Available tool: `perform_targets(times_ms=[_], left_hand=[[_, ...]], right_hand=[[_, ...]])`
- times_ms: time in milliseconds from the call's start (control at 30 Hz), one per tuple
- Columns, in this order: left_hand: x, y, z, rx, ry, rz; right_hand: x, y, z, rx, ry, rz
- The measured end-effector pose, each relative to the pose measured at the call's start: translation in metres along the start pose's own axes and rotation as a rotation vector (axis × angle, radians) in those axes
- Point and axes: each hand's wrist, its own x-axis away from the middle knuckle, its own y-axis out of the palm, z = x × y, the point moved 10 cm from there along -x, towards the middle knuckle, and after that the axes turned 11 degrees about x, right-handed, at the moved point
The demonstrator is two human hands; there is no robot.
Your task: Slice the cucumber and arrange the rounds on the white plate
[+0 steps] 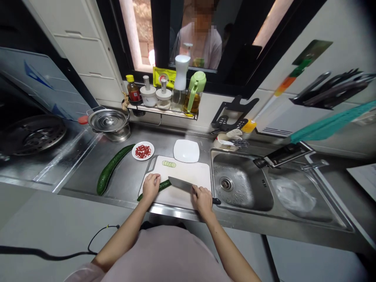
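Note:
On the white cutting board (188,170) lies a dark green cucumber (164,185), tilted slightly up to the right. My left hand (152,185) is closed over its middle part. My right hand (202,198) grips a cleaver (181,184) by the rear of the blade, with the black handle sticking out to the right. The blade's far end is at the cucumber's right end. A short overlapping row of pale green slices (169,164) lies higher on the board.
Left of the board are a larger cucumber (111,169) and a plate of small red pieces (143,151). Behind it sits a white dish (186,150). The sink (243,188) adjoins on the right; a steel pot (117,133) stands back left, beneath a condiment shelf (164,111).

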Motion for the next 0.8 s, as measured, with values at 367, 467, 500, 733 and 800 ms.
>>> perform_targets(times_ms=[367,467,500,733,800], left_hand=[[0.02,0.032,0.033,-0.154,0.26,-0.231],[0.02,0.037,0.03,-0.166,0.277,-0.261],[0.02,0.038,0.028,-0.168,0.279,-0.271],[0.023,0.043,0.026,-0.182,0.371,-0.274],[0.025,0.041,0.029,-0.178,0.428,-0.236]], right_hand=[[-0.003,0.004,-0.004,-0.22,0.102,-0.058],[-0.003,0.009,-0.017,-0.187,0.081,-0.186],[-0.003,0.009,-0.022,-0.168,0.067,-0.222],[-0.001,-0.002,-0.06,-0.124,-0.06,-0.318],[0.0,-0.005,-0.067,-0.122,-0.08,-0.334]])
